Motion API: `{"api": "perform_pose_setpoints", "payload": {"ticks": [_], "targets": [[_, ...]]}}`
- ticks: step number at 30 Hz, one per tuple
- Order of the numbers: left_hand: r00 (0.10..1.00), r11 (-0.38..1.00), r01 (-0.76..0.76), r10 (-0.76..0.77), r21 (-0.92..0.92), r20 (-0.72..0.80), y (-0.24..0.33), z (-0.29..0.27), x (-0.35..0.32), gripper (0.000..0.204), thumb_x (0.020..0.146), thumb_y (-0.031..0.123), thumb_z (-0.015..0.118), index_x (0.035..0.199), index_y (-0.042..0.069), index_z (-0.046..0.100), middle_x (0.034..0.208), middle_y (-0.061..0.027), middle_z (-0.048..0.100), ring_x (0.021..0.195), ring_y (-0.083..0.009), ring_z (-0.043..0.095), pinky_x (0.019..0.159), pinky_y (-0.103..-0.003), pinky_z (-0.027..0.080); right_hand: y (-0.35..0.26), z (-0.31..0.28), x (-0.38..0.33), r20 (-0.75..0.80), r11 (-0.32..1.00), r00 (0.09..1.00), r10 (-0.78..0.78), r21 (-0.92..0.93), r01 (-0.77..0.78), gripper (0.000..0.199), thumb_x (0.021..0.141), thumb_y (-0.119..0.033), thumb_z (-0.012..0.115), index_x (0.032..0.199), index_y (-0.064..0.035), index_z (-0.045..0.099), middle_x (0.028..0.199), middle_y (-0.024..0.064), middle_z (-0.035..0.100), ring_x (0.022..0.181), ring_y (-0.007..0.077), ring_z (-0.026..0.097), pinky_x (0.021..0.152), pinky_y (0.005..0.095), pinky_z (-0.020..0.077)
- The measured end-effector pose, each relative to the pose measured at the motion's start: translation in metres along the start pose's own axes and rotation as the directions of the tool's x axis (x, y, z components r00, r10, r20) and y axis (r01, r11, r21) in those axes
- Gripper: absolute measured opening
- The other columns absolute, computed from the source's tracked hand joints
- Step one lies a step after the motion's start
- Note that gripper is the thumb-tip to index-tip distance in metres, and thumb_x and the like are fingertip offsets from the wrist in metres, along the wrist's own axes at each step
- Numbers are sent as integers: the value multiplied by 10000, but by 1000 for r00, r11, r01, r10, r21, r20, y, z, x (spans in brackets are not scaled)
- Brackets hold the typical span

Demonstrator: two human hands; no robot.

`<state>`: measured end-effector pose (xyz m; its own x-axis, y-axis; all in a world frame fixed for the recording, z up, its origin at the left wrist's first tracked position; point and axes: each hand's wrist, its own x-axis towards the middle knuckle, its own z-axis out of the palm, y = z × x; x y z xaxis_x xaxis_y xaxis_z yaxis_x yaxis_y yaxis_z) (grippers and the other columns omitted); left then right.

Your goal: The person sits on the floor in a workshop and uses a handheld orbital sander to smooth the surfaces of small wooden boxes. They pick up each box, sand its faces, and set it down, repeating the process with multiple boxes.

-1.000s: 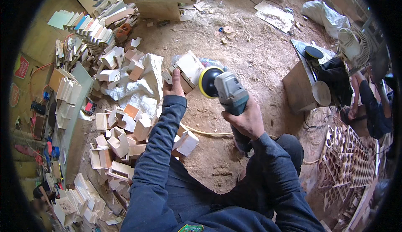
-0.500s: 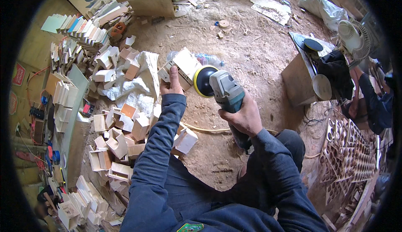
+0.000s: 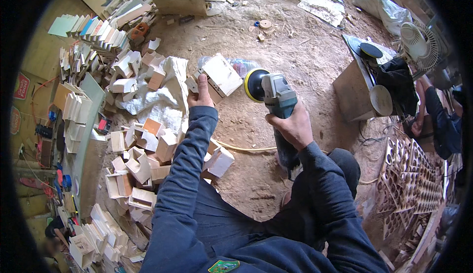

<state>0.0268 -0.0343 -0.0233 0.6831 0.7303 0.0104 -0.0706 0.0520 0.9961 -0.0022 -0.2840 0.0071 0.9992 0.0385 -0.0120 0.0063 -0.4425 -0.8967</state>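
My left hand (image 3: 202,96) grips a small pale wooden box (image 3: 222,75), its thumb lying along the near side and the other fingers mostly hidden. In my right hand (image 3: 294,128) is a grey and teal angle grinder (image 3: 279,95), fingers wrapped round its body. The grinder carries a round black sanding pad (image 3: 255,85) with a yellow rim. That pad faces the box's right side, with a narrow gap between them. Whether the pad is spinning I cannot tell.
Many wooden boxes (image 3: 140,167) lie heaped at the left beside a white sack (image 3: 162,93). A yellowish hose (image 3: 246,150) crosses the dusty floor. At the right stand a wooden bench (image 3: 352,93), a fan (image 3: 419,41) and perforated boards (image 3: 406,177); another person (image 3: 436,115) sits beyond.
My right hand has drawn the grinder right and slightly up, so the pad has come away from the box. The left hand's box has shifted slightly and shows more of its broad face.
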Motion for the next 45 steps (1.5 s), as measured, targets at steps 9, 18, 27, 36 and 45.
{"api": "perform_pose_setpoints", "payload": {"ticks": [9, 18, 27, 36, 45], "targets": [[937, 940, 342, -341, 3, -73, -5, 2, 2, 851, 852, 753, 741, 1209, -16, 668, 1032, -113, 741, 858, -250, 731, 734, -366, 610, -6, 5, -15, 66, 988, 989, -133, 92, 127, 662, 687, -312, 873, 1232, -33, 621, 1064, 204, 749, 994, 360, 753, 907, 449, 581], [899, 901, 424, -405, -96, 169, -24, -18, 24, 863, 893, 785, 652, 1436, 119, 573, 1265, -73, 703, 1052, -256, 706, 812, -386, 604, 1, -8, 2, -57, 999, 998, 29, 45, -27, 545, 735, -219, 859, 1201, -17, 662, 1047, 94, 749, 954, 184, 714, 885, 342, 562], [971, 915, 227, -188, -332, 146, -17, -11, 21, 822, 965, 697, 631, 1405, 4, 577, 1264, -125, 694, 1100, -241, 703, 950, -380, 584, 0, -5, -17, 135, 992, 986, -102, 91, 90, 715, 670, -315, 889, 1277, -37, 633, 1099, 194, 755, 1045, 337, 745, 950, 416, 565], [824, 807, 537, -441, -243, 357, -12, -15, -12, 702, 986, 664, 448, 1370, 105, 631, 1272, -122, 697, 1143, -296, 692, 920, -496, 583, -4, 3, -22, 155, 992, 981, -114, 71, 104, 740, 669, -348, 886, 1284, -32, 622, 1103, 221, 749, 1032, 379, 745, 939, 442, 570], [759, 788, 589, -461, -182, 460, -15, -21, -33, 687, 976, 596, 468, 1429, 91, 571, 1321, -158, 650, 1192, -352, 657, 1010, -548, 548, -13, -1, -20, 116, 988, 983, -143, 77, 134, 723, 666, -333, 888, 1273, -30, 637, 1071, 214, 751, 998, 370, 747, 923, 437, 574]]}}
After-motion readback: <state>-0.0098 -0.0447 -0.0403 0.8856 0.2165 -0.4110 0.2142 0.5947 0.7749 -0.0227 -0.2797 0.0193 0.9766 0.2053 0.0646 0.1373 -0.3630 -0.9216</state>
